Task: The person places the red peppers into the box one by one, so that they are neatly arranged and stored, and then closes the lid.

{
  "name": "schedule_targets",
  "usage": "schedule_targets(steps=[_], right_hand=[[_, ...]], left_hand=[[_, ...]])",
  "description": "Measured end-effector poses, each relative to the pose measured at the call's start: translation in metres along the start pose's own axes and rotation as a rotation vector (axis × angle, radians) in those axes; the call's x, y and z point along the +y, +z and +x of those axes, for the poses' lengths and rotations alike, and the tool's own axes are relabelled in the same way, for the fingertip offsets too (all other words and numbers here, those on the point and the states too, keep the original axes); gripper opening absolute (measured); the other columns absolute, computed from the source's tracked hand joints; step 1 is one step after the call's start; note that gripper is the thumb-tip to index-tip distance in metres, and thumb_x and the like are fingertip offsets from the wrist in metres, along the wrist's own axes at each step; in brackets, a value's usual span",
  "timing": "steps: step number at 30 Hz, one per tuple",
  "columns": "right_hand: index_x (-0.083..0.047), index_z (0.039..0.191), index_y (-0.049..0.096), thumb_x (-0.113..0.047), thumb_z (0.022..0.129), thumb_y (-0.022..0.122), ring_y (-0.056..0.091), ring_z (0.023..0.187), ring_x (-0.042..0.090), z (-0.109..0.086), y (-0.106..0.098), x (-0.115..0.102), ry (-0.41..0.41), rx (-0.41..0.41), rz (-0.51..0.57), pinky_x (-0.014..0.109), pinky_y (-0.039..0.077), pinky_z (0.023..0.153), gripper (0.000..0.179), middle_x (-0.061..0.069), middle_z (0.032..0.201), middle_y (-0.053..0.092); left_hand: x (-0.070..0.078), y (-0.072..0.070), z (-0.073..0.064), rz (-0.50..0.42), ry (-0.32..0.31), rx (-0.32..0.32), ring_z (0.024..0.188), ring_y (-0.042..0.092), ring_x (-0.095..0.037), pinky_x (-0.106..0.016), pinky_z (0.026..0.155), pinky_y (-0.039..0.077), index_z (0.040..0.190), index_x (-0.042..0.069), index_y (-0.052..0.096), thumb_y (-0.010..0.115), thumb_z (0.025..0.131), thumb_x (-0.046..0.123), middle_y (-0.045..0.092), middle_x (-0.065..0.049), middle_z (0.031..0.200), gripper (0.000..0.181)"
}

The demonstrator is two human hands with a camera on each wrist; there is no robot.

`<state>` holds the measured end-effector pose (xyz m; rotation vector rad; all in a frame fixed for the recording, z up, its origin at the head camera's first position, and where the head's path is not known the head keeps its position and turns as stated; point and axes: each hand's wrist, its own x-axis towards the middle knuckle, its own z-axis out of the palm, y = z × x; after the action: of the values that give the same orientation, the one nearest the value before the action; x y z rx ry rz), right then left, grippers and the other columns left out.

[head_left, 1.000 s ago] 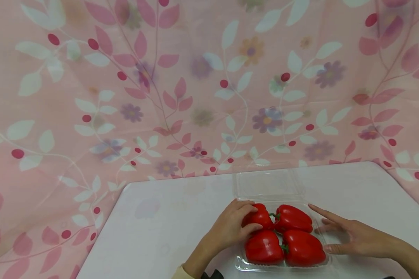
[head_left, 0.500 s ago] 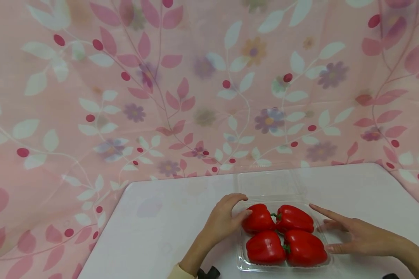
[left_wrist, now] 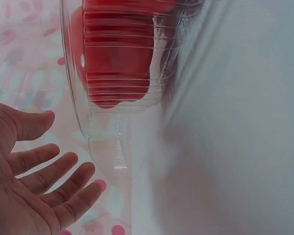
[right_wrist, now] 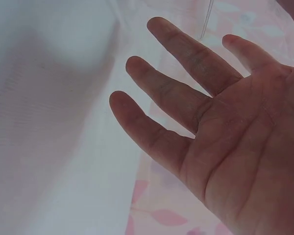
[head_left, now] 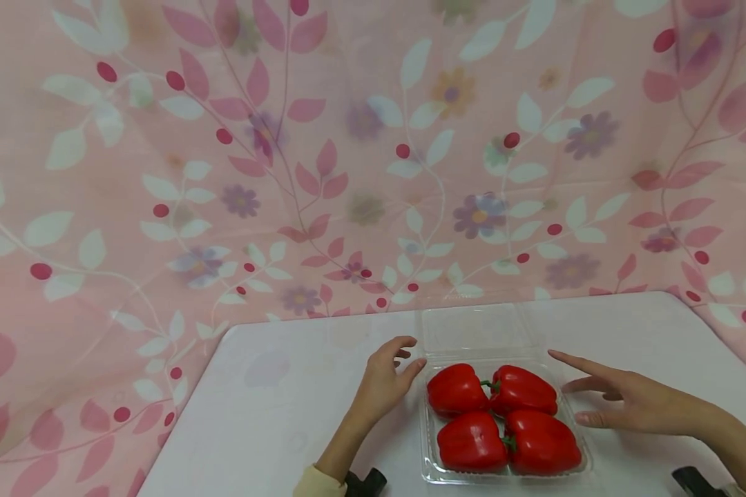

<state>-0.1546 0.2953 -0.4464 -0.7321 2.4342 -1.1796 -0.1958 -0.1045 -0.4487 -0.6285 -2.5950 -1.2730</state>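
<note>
Red bell peppers lie in two rows in a clear plastic clamshell box (head_left: 432, 478): one at the back left (head_left: 456, 391), one at the back right (head_left: 525, 390), one at the front left (head_left: 470, 442) and one at the front right (head_left: 543, 443). Behind them the box's clear lid (head_left: 479, 330) lies folded back. My left hand (head_left: 382, 381) hovers beside the box's left side, fingers loosely bent and holding nothing. In the left wrist view a red pepper (left_wrist: 117, 58) shows through the ribbed wall. My right hand (head_left: 634, 400) is spread by the right side, also holding nothing.
The box stands on a white table (head_left: 273, 414). A pink floral cloth (head_left: 373, 172) hangs behind the table's back edge. Dark wrist-worn devices show at the bottom of the head view, one by the left wrist (head_left: 367, 482) and one by the right (head_left: 696, 481).
My left hand has let go of the back left pepper and drawn away to the left, outside the box. The right hand has lifted slightly beside the box.
</note>
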Motion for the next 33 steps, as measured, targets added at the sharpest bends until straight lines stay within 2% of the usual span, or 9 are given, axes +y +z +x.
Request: schedule_targets(steps=[8, 14, 16, 20, 23, 29, 33], right_hand=[[-0.015, 0.158, 0.016, -0.024, 0.091, 0.071, 0.06, 0.115, 0.039, 0.013, -0.008, 0.004, -0.002, 0.036, -0.006, 0.054, 0.056, 0.078, 0.087, 0.027, 0.137, 0.052], [-0.013, 0.157, 0.017, -0.022, 0.094, 0.068, 0.064, 0.11, 0.035, 0.023, -0.017, 0.005, -0.02, 0.07, -0.001, 0.042, 0.059, 0.074, 0.081, 0.025, 0.128, 0.06], [-0.012, 0.157, 0.019, -0.022, 0.095, 0.067, 0.065, 0.108, 0.034, 0.028, -0.021, 0.004, -0.012, 0.088, 0.003, 0.044, 0.059, 0.073, 0.079, 0.024, 0.126, 0.061], [-0.009, 0.156, 0.023, -0.022, 0.094, 0.067, 0.067, 0.104, 0.033, 0.037, -0.026, 0.005, -0.003, 0.142, -0.02, 0.044, 0.058, 0.074, 0.077, 0.022, 0.122, 0.064], [-0.006, 0.154, 0.025, -0.021, 0.094, 0.068, 0.068, 0.102, 0.03, 0.043, -0.029, 0.006, -0.01, 0.18, -0.032, 0.041, 0.059, 0.075, 0.076, 0.023, 0.121, 0.064], [-0.001, 0.154, 0.023, -0.019, 0.094, 0.068, 0.068, 0.101, 0.029, 0.056, -0.031, 0.007, 0.013, 0.182, 0.043, 0.034, 0.058, 0.072, 0.077, 0.03, 0.126, 0.059], [0.003, 0.153, 0.023, -0.021, 0.094, 0.068, 0.066, 0.103, 0.035, 0.065, -0.033, 0.006, 0.051, 0.197, 0.088, 0.037, 0.059, 0.073, 0.078, 0.032, 0.128, 0.056]], left_hand=[[-0.01, 0.002, 0.006, -0.074, -0.087, -0.019, 0.099, 0.066, -0.02, -0.029, 0.081, 0.056, 0.126, 0.01, 0.06, 0.07, 0.093, 0.023, 0.064, -0.013, 0.123, 0.037], [-0.013, 0.001, 0.012, -0.102, -0.167, -0.055, 0.098, 0.067, -0.024, -0.034, 0.077, 0.058, 0.132, 0.008, 0.057, 0.069, 0.093, 0.025, 0.065, -0.016, 0.123, 0.044], [-0.015, 0.002, 0.014, -0.15, -0.214, -0.069, 0.099, 0.067, -0.025, -0.036, 0.078, 0.058, 0.133, 0.007, 0.057, 0.069, 0.093, 0.026, 0.065, -0.017, 0.123, 0.047], [-0.018, 0.002, 0.02, -0.316, -0.311, -0.088, 0.1, 0.066, -0.03, -0.041, 0.079, 0.058, 0.137, 0.001, 0.051, 0.069, 0.093, 0.024, 0.063, -0.019, 0.124, 0.052], [-0.019, 0.003, 0.023, -0.411, -0.348, -0.099, 0.1, 0.067, -0.034, -0.044, 0.079, 0.058, 0.139, -0.001, 0.047, 0.068, 0.093, 0.021, 0.062, -0.02, 0.123, 0.055], [-0.023, 0.007, 0.03, -0.49, -0.398, -0.095, 0.098, 0.067, -0.038, -0.046, 0.079, 0.057, 0.138, -0.002, 0.044, 0.066, 0.093, 0.015, 0.064, -0.017, 0.114, 0.053], [-0.023, 0.008, 0.033, -0.547, -0.438, -0.089, 0.096, 0.068, -0.036, -0.042, 0.08, 0.057, 0.137, -0.003, 0.046, 0.067, 0.093, 0.017, 0.064, -0.015, 0.11, 0.053]])
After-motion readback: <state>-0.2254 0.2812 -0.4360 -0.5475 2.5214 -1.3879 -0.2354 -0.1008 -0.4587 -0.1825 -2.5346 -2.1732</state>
